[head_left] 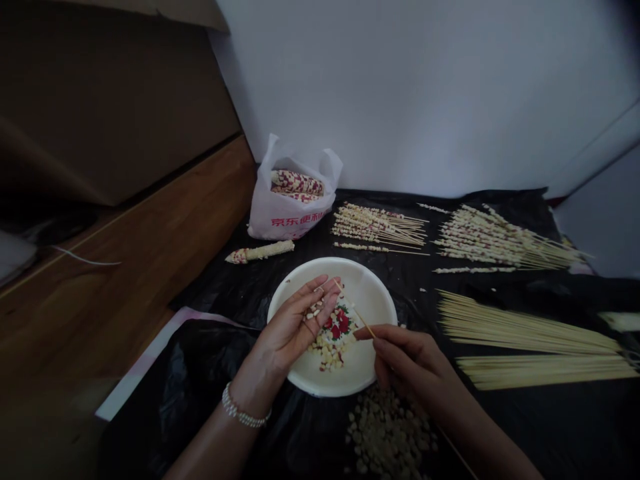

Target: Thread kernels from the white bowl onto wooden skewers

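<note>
Over the white bowl (pixel 383 300), my left hand (pixel 300 320) is turned palm up and cupped, with corn kernels (pixel 315 309) lying in it. My right hand (pixel 407 357) pinches a thin bamboo skewer (pixel 367 325) at the bowl's right rim. The skewer's upper end points toward my left fingertips, and a pale kernel appears to sit along it. Loose kernels (pixel 327 353) rest on the bowl's bottom beside a printed red flower. Below the right hand, a dim pile of kernels (pixel 387 433) lies on the black plastic sheet (pixel 220 373).
Behind the bowl stand a white plastic bag (pixel 280 217) of speckled corn cobs and a mostly stripped cob (pixel 263 251). Kernel-threaded skewers lie in two groups, one at centre (pixel 370 227) and one at right (pixel 480 237). Bare bamboo skewers (pixel 520 327) lie nearer.
</note>
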The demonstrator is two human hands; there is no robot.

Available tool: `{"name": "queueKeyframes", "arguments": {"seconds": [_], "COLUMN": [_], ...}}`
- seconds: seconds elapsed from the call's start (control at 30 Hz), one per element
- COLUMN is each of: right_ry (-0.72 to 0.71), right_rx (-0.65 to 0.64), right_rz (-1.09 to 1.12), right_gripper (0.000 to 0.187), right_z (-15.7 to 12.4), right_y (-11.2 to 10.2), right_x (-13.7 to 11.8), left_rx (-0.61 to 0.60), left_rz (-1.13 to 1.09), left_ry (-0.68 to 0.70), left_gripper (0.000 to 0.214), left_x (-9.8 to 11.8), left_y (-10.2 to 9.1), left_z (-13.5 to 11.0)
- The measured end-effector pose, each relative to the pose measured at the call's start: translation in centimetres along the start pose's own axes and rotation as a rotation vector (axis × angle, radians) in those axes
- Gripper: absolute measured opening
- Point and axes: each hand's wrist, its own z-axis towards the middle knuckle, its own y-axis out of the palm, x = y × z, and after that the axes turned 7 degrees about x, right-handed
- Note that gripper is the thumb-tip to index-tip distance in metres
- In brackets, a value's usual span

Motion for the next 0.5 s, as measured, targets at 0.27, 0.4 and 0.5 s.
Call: {"name": "queueKeyframes", "arguments": {"seconds": [0.27,0.4,0.5], "right_ry": [0.019,0.011,0.017], "right_rx": [-0.05,-0.006,-0.003], "right_rz": [-0.029,-0.029,-0.01], "right_gripper": [0.047,0.048,0.048], "right_z": [-0.15,-0.21,-0.24], "right_y": [0.1,0.13,0.15], "right_x": [-0.27,-0.28,-0.2], "left_rx": [0.027,0.04,0.019], "left_rz": [-0.025,-0.028,-0.042], "left_ry": [0.009,0.007,-0.034], "left_gripper": [0.016,0.02,0.028], "left_x": [-0.16,-0.01,0.16], "left_y": [-0.19,0.06,0.01], "left_z": [0.2,0.17,0.11]}}
